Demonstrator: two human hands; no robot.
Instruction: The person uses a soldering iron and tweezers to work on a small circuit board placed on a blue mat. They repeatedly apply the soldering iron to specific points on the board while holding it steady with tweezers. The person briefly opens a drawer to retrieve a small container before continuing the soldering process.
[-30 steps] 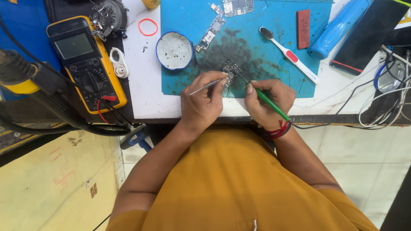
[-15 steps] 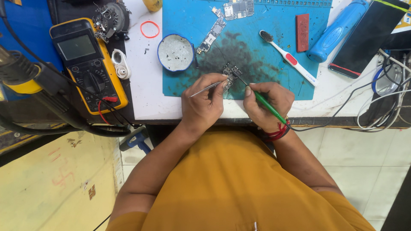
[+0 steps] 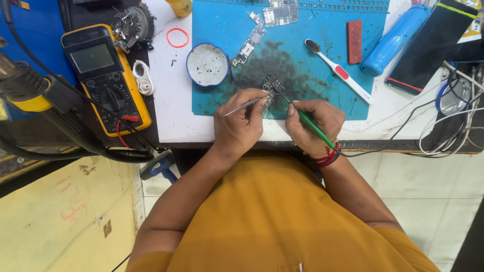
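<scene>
- Fingers of left hand (image 3: 238, 127) pinched on thin metal tweezers (image 3: 243, 106), tips aimed at small circuit board (image 3: 270, 90).
- Fingers of right hand (image 3: 315, 124) closed around green-handled probe (image 3: 311, 124), dark tip touching the same board.
- Small circuit board flat on blue work mat (image 3: 312, 45), on a dark smudged patch near the mat's front edge, just ahead of both hands.
- Farther out on the mat: round tin lid (image 3: 207, 64), long narrow board (image 3: 248, 44), toothbrush (image 3: 337, 69), red block (image 3: 354, 35).
- Beyond, to the left: yellow multimeter (image 3: 106, 75) with red lead; to the right: blue bottle (image 3: 395, 39) and tangled cables (image 3: 456, 121).
</scene>
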